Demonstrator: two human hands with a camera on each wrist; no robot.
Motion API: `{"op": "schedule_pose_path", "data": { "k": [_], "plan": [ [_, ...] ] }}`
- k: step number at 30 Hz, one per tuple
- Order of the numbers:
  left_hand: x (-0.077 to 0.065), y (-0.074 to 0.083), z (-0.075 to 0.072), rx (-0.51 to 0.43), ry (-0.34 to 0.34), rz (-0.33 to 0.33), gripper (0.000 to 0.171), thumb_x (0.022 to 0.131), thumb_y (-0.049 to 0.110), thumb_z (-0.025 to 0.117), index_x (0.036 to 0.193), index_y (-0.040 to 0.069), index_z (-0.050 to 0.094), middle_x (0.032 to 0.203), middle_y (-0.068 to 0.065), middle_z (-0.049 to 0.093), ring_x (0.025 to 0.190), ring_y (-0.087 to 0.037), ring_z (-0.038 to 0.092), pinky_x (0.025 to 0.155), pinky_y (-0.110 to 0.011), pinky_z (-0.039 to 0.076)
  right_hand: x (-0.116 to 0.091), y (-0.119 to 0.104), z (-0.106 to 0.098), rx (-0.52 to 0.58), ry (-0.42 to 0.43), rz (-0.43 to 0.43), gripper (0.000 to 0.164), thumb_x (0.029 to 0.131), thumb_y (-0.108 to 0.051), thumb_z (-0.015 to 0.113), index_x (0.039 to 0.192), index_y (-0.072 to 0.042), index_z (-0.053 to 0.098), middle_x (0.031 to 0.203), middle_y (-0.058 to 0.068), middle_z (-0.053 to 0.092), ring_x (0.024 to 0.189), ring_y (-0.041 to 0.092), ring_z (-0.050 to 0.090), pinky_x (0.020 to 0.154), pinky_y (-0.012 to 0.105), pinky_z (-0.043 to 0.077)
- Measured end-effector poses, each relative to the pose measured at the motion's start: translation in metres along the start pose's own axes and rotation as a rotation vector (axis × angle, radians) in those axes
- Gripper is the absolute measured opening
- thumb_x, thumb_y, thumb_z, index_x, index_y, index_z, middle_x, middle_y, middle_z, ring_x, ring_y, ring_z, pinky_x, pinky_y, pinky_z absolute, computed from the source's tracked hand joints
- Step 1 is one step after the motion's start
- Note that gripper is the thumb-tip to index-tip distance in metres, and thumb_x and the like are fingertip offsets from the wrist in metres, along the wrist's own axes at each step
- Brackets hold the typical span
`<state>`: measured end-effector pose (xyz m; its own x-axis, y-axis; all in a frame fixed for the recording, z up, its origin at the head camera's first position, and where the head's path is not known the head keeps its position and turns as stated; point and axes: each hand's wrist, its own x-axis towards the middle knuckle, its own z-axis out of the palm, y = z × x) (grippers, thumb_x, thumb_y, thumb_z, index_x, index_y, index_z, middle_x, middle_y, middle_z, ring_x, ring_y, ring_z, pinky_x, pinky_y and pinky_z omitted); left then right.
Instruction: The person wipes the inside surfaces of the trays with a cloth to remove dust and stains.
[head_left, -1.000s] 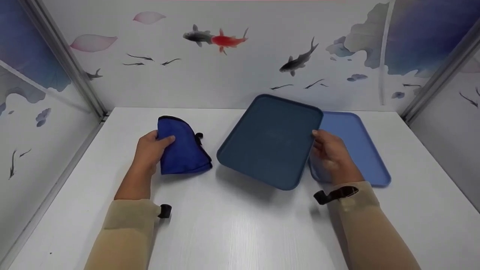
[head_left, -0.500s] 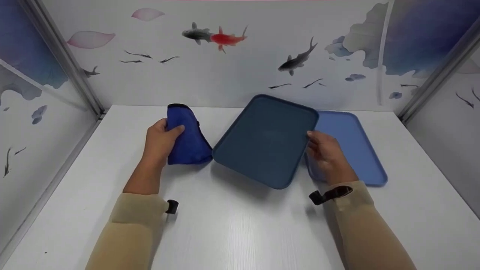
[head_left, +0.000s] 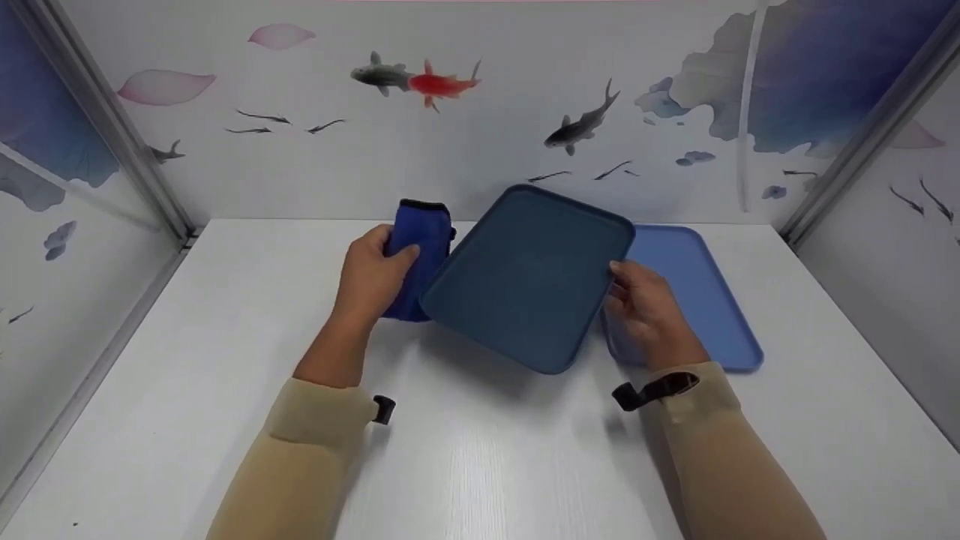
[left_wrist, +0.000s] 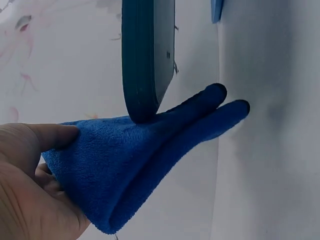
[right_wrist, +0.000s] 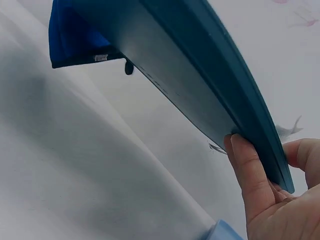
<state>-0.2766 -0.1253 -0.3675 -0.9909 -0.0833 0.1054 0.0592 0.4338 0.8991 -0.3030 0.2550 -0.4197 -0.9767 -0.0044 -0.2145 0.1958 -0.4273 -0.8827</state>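
Note:
My left hand [head_left: 373, 274] pinches a folded blue cloth [head_left: 420, 232], thumb on its near face. The cloth has a fuzzy surface and black edging, and its lower folds hang apart in the left wrist view. My right hand [head_left: 646, 307] grips the right edge of a dark teal tray [head_left: 529, 277], thumb on the top face and fingers beneath, as the right wrist view shows. The tray is tilted and raised over the table. Its left edge meets the cloth [left_wrist: 115, 155] in the left wrist view and hides part of it in the head view.
A lighter blue tray [head_left: 694, 292] lies flat on the white table [head_left: 480, 465] at the right, partly behind my right hand and the teal tray. A printed wall [head_left: 300, 172] rises along the table's back edge, with side panels left and right.
My left hand has moved right and slightly up with the cloth, bringing it against the teal tray's left edge. The right hand keeps the tray at nearly the same place and tilt.

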Motion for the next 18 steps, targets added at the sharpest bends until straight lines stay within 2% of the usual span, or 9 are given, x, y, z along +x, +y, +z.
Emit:
{"op": "schedule_pose_path", "data": {
  "k": [5,9,14,18],
  "plan": [
    [-0.006,0.003,0.013,0.094,-0.073,0.035,0.033,0.101,0.023,0.064,0.13,0.007,0.066,0.131,-0.012,0.07,0.12,-0.027,0.064,0.107,-0.052,0.051,-0.001,-0.002,0.0,0.011,0.011,-0.012,0.027,0.105,-0.015,0.06,0.083,-0.012,0.075,0.086,-0.001,0.069,0.068,0.011,0.061,0.055,0.02,0.046],
    [-0.012,0.007,0.021,0.164,-0.094,0.037,0.029,0.102,0.022,0.063,0.126,0.008,0.068,0.125,-0.011,0.072,0.11,-0.027,0.066,0.099,-0.05,0.055,-0.003,-0.003,0.002,0.058,-0.008,-0.028,0.025,0.105,-0.013,0.06,0.087,-0.01,0.077,0.09,0.001,0.07,0.073,0.013,0.067,0.062,0.022,0.054],
    [-0.019,0.008,0.031,0.404,-0.108,0.077,0.019,0.103,0.022,0.062,0.111,0.007,0.073,0.103,-0.009,0.075,0.086,-0.023,0.066,0.078,-0.041,0.056,-0.005,-0.003,0.008,0.098,0.014,-0.027,0.022,0.104,-0.011,0.061,0.087,-0.008,0.075,0.09,0.003,0.069,0.072,0.014,0.068,0.06,0.023,0.053],
    [-0.022,0.008,0.036,0.556,-0.116,0.131,0.018,0.103,0.021,0.064,0.109,0.006,0.074,0.101,-0.011,0.076,0.085,-0.023,0.066,0.078,-0.042,0.055,-0.006,-0.002,0.013,0.102,0.054,-0.045,0.024,0.103,-0.012,0.062,0.082,-0.01,0.073,0.086,0.001,0.067,0.067,0.012,0.062,0.056,0.021,0.048]
  ]
}}
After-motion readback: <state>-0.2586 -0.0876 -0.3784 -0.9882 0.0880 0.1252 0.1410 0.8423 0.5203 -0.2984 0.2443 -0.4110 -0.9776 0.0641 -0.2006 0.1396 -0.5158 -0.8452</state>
